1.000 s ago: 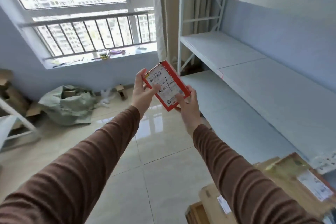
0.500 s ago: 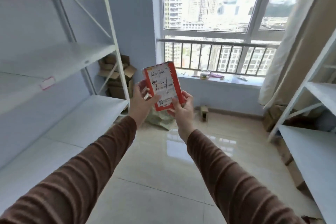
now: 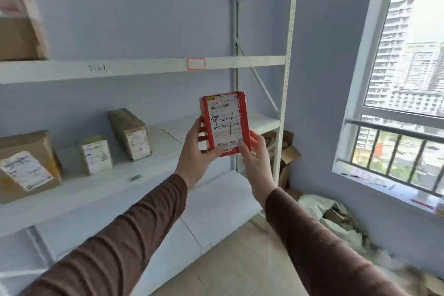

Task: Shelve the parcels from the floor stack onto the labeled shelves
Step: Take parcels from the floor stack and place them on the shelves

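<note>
Both hands are gripping a small red cardboard parcel (image 3: 224, 124) upright before the white metal shelves (image 3: 144, 66): left hand (image 3: 195, 154) pinching its left edge, right hand (image 3: 258, 158) its lower right corner.

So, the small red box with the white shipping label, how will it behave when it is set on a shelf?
The small red box with the white shipping label probably is stiff: its edges stay straight in the left hand and right hand. It seems light, held by fingertips. Stood upright, its thinness may let it tip.
</note>
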The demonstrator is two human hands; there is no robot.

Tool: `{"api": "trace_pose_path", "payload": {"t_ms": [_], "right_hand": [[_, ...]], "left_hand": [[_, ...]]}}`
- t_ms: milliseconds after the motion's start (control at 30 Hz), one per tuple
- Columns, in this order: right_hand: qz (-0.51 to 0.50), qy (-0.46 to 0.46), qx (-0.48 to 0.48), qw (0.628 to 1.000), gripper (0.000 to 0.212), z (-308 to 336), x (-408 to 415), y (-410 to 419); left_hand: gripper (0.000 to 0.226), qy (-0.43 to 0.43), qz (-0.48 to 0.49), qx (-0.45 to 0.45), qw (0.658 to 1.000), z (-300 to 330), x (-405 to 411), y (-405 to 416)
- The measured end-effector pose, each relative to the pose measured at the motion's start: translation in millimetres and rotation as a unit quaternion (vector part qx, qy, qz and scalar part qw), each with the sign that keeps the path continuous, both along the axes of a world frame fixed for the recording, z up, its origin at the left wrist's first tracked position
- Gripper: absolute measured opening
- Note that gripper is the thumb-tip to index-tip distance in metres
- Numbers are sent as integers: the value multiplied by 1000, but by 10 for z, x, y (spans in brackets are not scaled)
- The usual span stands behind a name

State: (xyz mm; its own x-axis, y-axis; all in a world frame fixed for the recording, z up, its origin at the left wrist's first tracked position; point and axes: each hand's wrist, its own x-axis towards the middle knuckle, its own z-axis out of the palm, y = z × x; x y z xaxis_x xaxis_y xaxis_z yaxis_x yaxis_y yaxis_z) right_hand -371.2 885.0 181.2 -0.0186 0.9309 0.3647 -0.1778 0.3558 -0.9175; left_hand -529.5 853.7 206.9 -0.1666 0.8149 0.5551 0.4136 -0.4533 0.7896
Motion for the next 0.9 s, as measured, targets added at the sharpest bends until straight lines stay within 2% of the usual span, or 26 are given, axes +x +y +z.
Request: {"api": "trace_pose_path", "payload": {"t_ms": [167,400,667,900], "right_hand": [[76,-22,66,995,33,557,-761,488],[115,-39,136,983,28,1338,-1837,881],[142,-84,213,963,41,2127,-2882,1330],[141,-149,226,952,37,2342,-3326,1724]], "left_hand": [[72,21,97,52,994,515,-756,196],[69,90,184,92,974,1331,-1740,257],[72,152,205,50,966,2247,-2832,367],[70,173,212,11,962,2451,-3387,631]]}}
